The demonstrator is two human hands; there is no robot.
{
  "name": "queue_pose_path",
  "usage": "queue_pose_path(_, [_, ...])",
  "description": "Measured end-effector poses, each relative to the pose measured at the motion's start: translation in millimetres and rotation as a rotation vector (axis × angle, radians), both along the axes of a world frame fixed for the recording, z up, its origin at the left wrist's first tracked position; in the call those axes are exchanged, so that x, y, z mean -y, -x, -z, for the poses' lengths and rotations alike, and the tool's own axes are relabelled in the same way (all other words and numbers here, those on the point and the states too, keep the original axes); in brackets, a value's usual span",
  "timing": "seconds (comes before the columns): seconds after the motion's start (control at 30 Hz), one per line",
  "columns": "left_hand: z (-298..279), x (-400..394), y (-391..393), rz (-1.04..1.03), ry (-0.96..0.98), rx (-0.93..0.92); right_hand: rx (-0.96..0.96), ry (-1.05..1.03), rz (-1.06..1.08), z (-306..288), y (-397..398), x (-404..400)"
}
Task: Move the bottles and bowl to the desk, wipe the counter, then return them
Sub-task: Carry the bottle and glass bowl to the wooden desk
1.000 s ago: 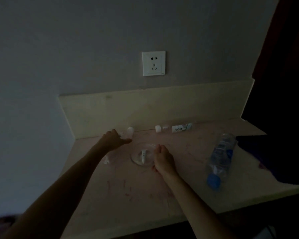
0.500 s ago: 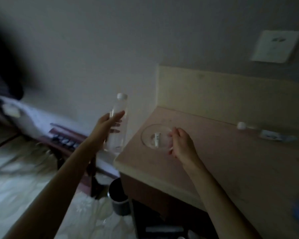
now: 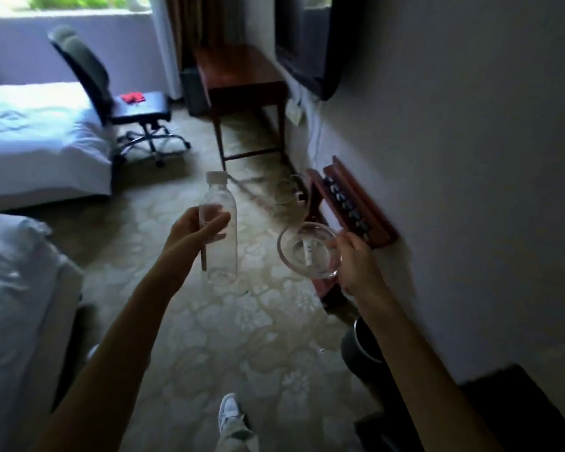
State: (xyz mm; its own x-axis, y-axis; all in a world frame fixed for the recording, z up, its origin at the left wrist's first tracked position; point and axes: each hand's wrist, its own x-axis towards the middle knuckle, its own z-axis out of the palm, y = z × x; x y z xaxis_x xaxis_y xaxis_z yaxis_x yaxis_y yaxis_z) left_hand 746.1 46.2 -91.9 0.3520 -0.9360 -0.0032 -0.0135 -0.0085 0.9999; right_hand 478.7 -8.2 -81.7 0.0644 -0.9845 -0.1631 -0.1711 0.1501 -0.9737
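My left hand (image 3: 193, 236) grips a clear, empty plastic bottle (image 3: 219, 249) with a white cap, held upright over the carpet. My right hand (image 3: 356, 259) pinches the near rim of a clear glass bowl (image 3: 302, 256) that has a small white item lying inside. Both are carried in the air at chest height, about a hand's width apart. A dark wooden desk (image 3: 238, 73) stands far ahead against the right wall, its top bare. The counter and the other bottles are out of view.
A black office chair (image 3: 111, 93) with a red cloth (image 3: 132, 97) on its seat stands left of the desk. White beds (image 3: 30, 141) fill the left side. A red wooden luggage rack (image 3: 356, 203) and a dark bin (image 3: 362, 353) sit along the right wall. My shoe (image 3: 230, 412) is on the patterned carpet.
I have turned away from the counter to face the room. The bottle and bowl, lifted off the counter a moment ago, are now carried in the air over the carpet.
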Motion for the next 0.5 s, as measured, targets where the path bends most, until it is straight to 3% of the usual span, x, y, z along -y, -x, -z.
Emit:
queue_pose_path(0.23, [36,39,-143,-0.161,-0.046,0.036,-0.073,-0.092,-0.141,57,-161,83])
queue_pose_path(0.5, [55,134,-267,-0.248,-0.085,-0.010,-0.218,-0.071,-0.246,63,-279,190])
